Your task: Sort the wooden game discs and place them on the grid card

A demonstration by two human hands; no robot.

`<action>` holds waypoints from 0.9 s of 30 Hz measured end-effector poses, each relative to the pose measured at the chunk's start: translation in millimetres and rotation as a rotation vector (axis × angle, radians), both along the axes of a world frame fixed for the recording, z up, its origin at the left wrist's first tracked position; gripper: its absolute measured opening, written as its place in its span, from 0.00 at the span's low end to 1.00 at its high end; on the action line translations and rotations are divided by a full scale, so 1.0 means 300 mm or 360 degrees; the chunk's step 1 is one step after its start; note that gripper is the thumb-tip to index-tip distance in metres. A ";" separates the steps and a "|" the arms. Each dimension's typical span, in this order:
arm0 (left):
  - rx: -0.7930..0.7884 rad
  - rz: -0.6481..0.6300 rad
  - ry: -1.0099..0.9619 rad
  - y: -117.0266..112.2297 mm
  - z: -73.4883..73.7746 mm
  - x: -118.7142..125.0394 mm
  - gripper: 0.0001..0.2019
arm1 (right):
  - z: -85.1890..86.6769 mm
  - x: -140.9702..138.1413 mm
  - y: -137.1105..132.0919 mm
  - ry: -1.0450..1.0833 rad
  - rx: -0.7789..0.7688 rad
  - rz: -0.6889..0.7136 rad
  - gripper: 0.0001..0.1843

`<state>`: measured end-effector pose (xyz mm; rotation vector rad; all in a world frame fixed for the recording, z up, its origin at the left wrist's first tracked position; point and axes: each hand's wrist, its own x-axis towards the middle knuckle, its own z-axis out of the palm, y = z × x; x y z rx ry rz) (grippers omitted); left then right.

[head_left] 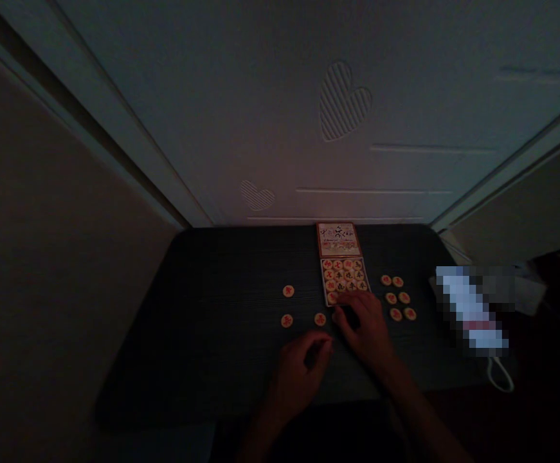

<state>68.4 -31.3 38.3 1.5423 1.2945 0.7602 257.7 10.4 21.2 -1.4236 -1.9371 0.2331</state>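
Note:
An open box (323, 283) of Chinese chess pieces stands on the dark table, its printed lid (338, 240) folded back. Round pieces with red and black characters fill its rows. Bent over the box's front edge, my right hand (366, 328) has thumb and fingertips close together beside a red piece (332, 298); it covers part of the front row. My left hand (301, 366) is curled in a pinch just in front of a loose red piece (320, 319). Whatever either pinch holds is too dark to see. Two more loose pieces, one upper (288, 291) and one lower (286, 321), lie further left.
Several red pieces (391, 298) lie in two columns right of the box. Beyond them, at the table's right side, is a blurred pale object (472, 312) with a white loop (500, 376). A white panel with heart reliefs (342, 103) rises behind the table (202, 308).

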 end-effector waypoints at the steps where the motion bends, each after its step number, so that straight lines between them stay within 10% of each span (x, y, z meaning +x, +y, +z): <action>1: 0.0001 0.0008 0.0001 0.000 0.001 0.000 0.09 | 0.002 0.005 -0.006 0.0005 0.0010 -0.0004 0.09; 11: -0.0033 0.0002 0.0029 -0.001 0.001 0.001 0.10 | 0.011 0.155 -0.127 -0.0039 0.0016 -0.0136 0.08; 27: 0.0043 0.0025 0.0075 -0.005 -0.014 0.010 0.09 | 0.011 0.452 0.036 -0.0290 -0.0522 -0.0550 0.12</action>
